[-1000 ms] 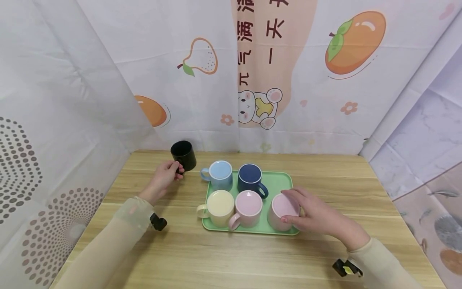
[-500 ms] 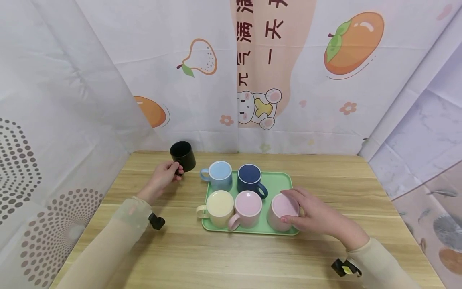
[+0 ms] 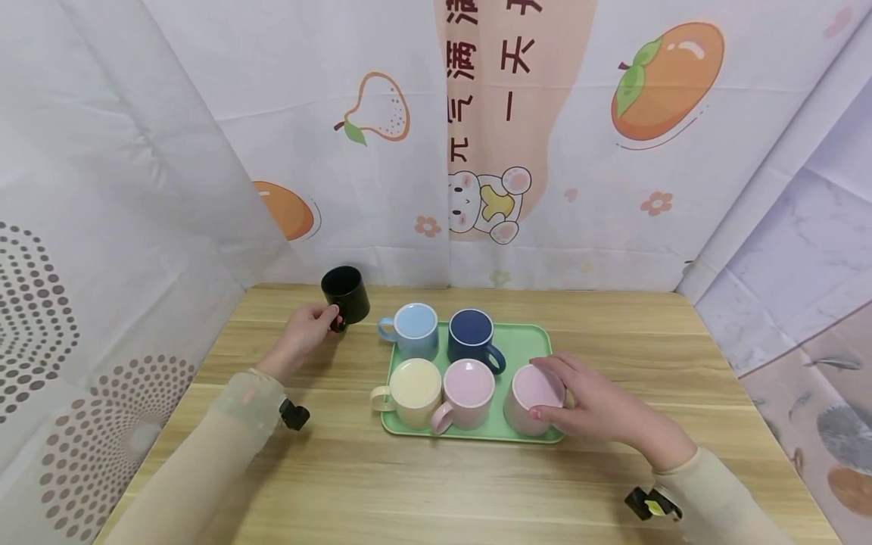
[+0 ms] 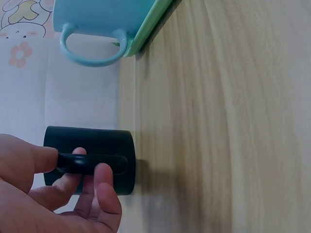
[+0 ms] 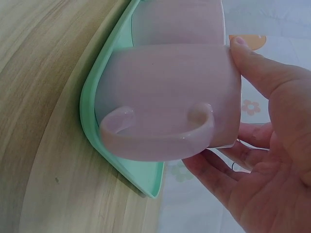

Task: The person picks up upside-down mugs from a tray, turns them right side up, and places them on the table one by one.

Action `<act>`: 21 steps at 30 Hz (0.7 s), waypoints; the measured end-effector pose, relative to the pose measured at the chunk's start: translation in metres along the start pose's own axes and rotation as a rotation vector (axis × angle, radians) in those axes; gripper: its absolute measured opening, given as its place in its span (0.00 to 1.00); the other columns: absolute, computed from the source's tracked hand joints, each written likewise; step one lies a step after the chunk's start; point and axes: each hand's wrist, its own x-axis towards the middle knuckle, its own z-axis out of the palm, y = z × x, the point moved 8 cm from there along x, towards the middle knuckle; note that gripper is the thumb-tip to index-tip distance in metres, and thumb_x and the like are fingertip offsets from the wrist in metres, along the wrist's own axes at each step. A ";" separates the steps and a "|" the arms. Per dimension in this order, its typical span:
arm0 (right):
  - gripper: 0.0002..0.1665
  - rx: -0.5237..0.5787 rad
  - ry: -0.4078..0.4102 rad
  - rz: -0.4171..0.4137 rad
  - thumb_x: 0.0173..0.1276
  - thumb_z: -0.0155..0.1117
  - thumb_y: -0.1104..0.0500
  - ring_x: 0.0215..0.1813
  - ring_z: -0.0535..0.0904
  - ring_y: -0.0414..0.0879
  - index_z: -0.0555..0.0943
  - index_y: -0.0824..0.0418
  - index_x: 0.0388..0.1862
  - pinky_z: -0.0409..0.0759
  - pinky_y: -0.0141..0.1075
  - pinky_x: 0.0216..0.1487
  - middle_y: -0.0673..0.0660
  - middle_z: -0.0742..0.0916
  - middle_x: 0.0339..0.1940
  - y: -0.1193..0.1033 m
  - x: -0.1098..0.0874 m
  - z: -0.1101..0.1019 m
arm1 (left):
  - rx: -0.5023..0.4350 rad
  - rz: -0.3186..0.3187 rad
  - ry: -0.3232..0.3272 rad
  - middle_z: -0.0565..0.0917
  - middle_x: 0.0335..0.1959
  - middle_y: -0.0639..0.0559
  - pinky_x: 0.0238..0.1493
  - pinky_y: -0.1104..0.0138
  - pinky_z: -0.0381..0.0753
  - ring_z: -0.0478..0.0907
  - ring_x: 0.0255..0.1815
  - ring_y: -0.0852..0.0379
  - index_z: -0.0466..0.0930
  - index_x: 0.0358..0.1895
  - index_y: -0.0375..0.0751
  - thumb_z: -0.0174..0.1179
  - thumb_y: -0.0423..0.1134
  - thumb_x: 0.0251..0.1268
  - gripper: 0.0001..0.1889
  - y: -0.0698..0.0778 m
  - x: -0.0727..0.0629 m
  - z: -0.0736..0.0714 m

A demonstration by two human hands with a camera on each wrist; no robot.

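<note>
Left grip [image 3: 306, 329] pinches the handle [image 4: 93, 164] of the black mug [image 3: 349, 294], just beyond it; right grip [image 3: 584, 400] holds the pink mug [image 5: 165, 90], just leftward, around its top. Both seem rigid, breakable; handle preferred.

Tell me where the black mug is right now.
In the head view, the black mug is near the far left corner of the table, left of the light blue mug, its handle held by the left hand.
</note>
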 end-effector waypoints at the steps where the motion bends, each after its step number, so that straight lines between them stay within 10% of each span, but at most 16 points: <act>1: 0.45 0.002 -0.003 0.005 0.72 0.79 0.39 0.67 0.82 0.62 0.76 0.66 0.75 0.84 0.62 0.66 0.65 0.83 0.68 0.001 0.000 0.000 | 0.023 -0.007 0.000 0.83 0.55 0.39 0.53 0.58 0.82 0.79 0.52 0.46 0.81 0.57 0.28 0.47 0.49 0.92 0.24 0.000 -0.001 -0.001; 11: 0.45 0.002 -0.010 0.000 0.72 0.78 0.38 0.67 0.82 0.62 0.76 0.65 0.75 0.84 0.62 0.66 0.65 0.83 0.68 -0.001 0.001 0.000 | 0.238 0.073 0.147 0.84 0.51 0.38 0.51 0.57 0.79 0.80 0.50 0.43 0.82 0.56 0.32 0.52 0.46 0.83 0.19 0.020 -0.009 -0.019; 21: 0.44 -0.031 -0.004 -0.001 0.73 0.78 0.41 0.64 0.84 0.57 0.76 0.66 0.75 0.86 0.58 0.63 0.62 0.84 0.65 -0.001 0.001 0.002 | 0.225 0.318 0.178 0.86 0.53 0.37 0.51 0.55 0.84 0.87 0.50 0.42 0.75 0.66 0.29 0.56 0.43 0.82 0.22 0.067 -0.026 -0.002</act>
